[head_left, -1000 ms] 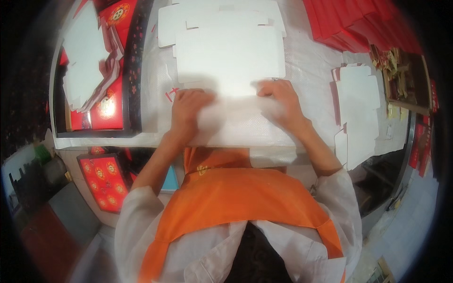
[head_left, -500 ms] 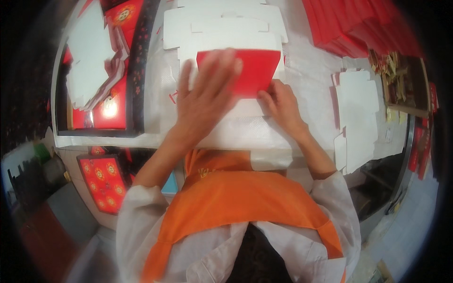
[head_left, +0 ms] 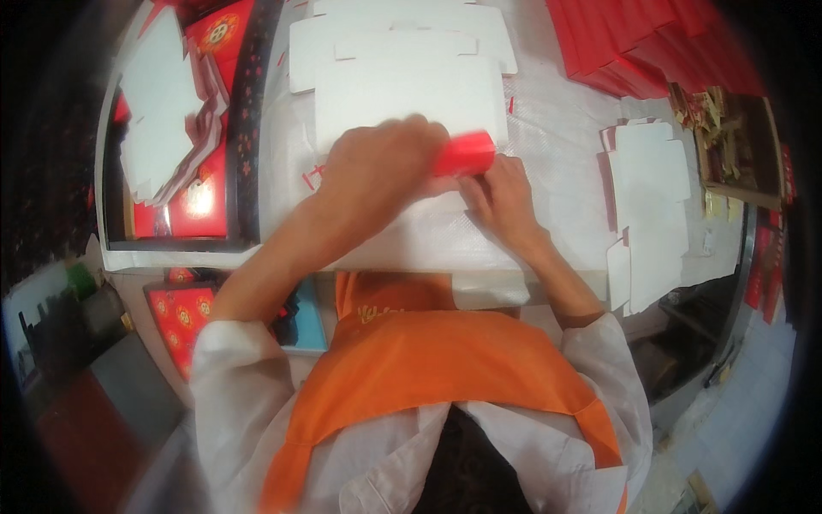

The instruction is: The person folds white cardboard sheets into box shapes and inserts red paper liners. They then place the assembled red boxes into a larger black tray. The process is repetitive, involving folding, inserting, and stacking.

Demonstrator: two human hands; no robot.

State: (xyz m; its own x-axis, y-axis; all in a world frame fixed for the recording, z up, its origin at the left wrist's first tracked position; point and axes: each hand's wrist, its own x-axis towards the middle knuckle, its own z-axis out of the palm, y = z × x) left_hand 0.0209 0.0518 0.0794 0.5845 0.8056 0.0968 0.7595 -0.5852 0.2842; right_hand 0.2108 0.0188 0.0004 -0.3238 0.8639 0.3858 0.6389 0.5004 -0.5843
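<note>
A flat white cardboard box blank (head_left: 411, 81) lies on the sheet-covered table in front of me. At its near edge a red cardboard flap (head_left: 469, 154) stands folded up, showing as a narrow bent strip. My left hand (head_left: 385, 167) is closed over the flap's left part, its fingers curled and slightly blurred. My right hand (head_left: 505, 201) holds the flap's near right corner, thumb and fingers drawn together. What lies under the left hand is hidden.
More white blanks (head_left: 158, 103) are stacked on a red patterned box lid (head_left: 218, 201) at left. Another stack of blanks (head_left: 646, 214) is at right, beside a wooden box (head_left: 745, 154) of small yellowish pieces. Red folded pieces (head_left: 642, 43) fill the far right.
My left hand has gone from lying flat on the red flap to curling over it. The flap now shows as a narrow strip, with more of the white blank visible.
</note>
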